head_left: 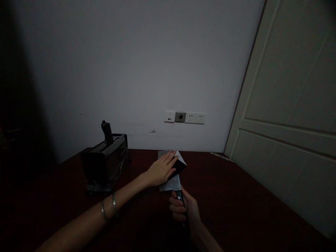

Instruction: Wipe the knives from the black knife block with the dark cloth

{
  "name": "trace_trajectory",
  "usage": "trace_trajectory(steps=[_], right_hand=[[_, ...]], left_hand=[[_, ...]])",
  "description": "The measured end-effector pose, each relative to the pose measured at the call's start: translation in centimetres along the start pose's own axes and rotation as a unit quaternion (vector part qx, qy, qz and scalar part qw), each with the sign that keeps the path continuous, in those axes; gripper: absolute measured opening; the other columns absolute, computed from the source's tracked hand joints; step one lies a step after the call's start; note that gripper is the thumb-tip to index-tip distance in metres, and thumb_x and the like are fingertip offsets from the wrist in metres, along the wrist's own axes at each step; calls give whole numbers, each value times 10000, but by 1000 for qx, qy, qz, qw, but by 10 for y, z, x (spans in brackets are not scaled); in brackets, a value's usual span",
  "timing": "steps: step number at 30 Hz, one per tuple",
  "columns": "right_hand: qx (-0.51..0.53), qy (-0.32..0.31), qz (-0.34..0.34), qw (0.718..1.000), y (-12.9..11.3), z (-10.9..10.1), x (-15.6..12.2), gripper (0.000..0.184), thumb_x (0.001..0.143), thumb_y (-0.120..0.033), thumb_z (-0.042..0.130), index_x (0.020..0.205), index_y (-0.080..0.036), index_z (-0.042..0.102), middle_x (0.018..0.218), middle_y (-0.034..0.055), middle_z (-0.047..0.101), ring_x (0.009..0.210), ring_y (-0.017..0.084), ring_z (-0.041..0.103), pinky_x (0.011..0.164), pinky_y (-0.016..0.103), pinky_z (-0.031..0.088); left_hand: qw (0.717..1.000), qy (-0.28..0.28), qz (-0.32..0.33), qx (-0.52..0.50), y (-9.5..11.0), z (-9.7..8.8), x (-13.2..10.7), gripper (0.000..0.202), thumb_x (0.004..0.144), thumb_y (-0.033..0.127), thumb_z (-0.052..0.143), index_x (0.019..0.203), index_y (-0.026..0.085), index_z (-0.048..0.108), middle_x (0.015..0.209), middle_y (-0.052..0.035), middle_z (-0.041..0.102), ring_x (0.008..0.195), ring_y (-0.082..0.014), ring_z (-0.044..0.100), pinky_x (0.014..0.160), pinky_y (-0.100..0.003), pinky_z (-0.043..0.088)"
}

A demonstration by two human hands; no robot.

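Note:
A cleaver with a broad grey blade and a black riveted handle points away from me over the dark table. My right hand is wrapped round its handle. Across the blade lies a sheet, black on one part and pale on another; I cannot tell whether it is paper or cloth. My left hand rests flat on this sheet with fingers stretched out, hiding part of both sheet and blade. Two bracelets circle my left forearm.
To the left stands a dark knife block with one black handle sticking up from its top. The dark red table meets a pale wall with sockets. A thin strip lies at the back right, near a white panelled door.

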State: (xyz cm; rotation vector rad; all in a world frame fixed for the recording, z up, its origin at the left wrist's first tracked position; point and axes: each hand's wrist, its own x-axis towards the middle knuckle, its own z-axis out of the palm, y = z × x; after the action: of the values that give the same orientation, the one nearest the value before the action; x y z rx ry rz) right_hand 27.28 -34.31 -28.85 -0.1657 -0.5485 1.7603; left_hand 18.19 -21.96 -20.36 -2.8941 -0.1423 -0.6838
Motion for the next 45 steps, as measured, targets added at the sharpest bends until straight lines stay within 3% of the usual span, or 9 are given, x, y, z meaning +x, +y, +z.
trace_trajectory(steps=[5, 11, 17, 23, 30, 37, 43, 45], right_hand=[[-7, 4, -26, 1000, -2, 2, -2, 283, 749, -399, 587, 712, -124, 527, 479, -99, 292, 350, 16, 131, 281, 119, 146], [-6, -7, -9, 1000, 0, 5, -2, 296, 761, -410, 577, 706, -123, 532, 463, -96, 312, 340, 12, 137, 270, 112, 151], [23, -10, -26, 999, 2, -1, -3, 269, 746, -362, 600, 712, -105, 528, 478, -101, 301, 345, 4, 144, 271, 93, 163], [51, -23, -13, 998, 8, 1, -3, 277, 778, -373, 568, 709, -106, 536, 475, -94, 316, 343, 4, 193, 270, 87, 174], [51, -47, -19, 997, 4, 0, -2, 267, 761, -353, 585, 711, -92, 563, 477, -87, 347, 340, -2, 186, 267, 89, 195], [25, -28, 6, 999, 8, 8, -3, 260, 767, -357, 569, 693, -108, 559, 462, -90, 326, 342, 4, 166, 269, 90, 200], [11, -28, -35, 999, -3, 7, -7, 277, 765, -371, 566, 705, -101, 571, 472, -87, 331, 342, 2, 157, 271, 95, 215], [9, -32, -32, 999, -3, 8, -7, 285, 767, -376, 564, 711, -98, 578, 472, -84, 336, 340, 2, 157, 269, 97, 219]], left_hand=[[999, -15, 44, -2, 18, -5, -5, 558, 904, 318, 339, 1398, 178, 122, 1472, -71, 70, 1343, -208, 15, 1078, -367, 178], [999, 2, -40, 24, 0, -8, 3, 538, 910, 328, 321, 1387, 137, 162, 1467, -114, 77, 1341, -238, 41, 1071, -397, 174], [999, -27, 37, 16, 20, -8, -8, 558, 895, 345, 357, 1388, 169, 165, 1469, -78, 112, 1342, -219, 72, 1073, -351, 172], [996, -33, -66, 48, -11, -3, 16, 514, 914, 355, 288, 1370, 127, 224, 1456, -121, 143, 1332, -257, 122, 1048, -400, 203], [997, -23, 49, 60, 22, -2, 4, 523, 916, 394, 257, 1381, 165, 186, 1469, -61, 121, 1345, -208, 48, 1070, -339, 163], [993, 0, -81, 85, -20, -6, 29, 517, 926, 367, 225, 1368, 99, 222, 1460, -130, 119, 1335, -256, 108, 1048, -385, 213], [996, -2, 25, 87, 26, -11, 2, 552, 908, 380, 294, 1387, 138, 161, 1472, -88, 79, 1343, -223, 47, 1073, -350, 172], [995, -1, 38, 88, 30, -15, -1, 562, 906, 382, 304, 1392, 151, 143, 1473, -76, 81, 1344, -217, 44, 1073, -347, 177]])
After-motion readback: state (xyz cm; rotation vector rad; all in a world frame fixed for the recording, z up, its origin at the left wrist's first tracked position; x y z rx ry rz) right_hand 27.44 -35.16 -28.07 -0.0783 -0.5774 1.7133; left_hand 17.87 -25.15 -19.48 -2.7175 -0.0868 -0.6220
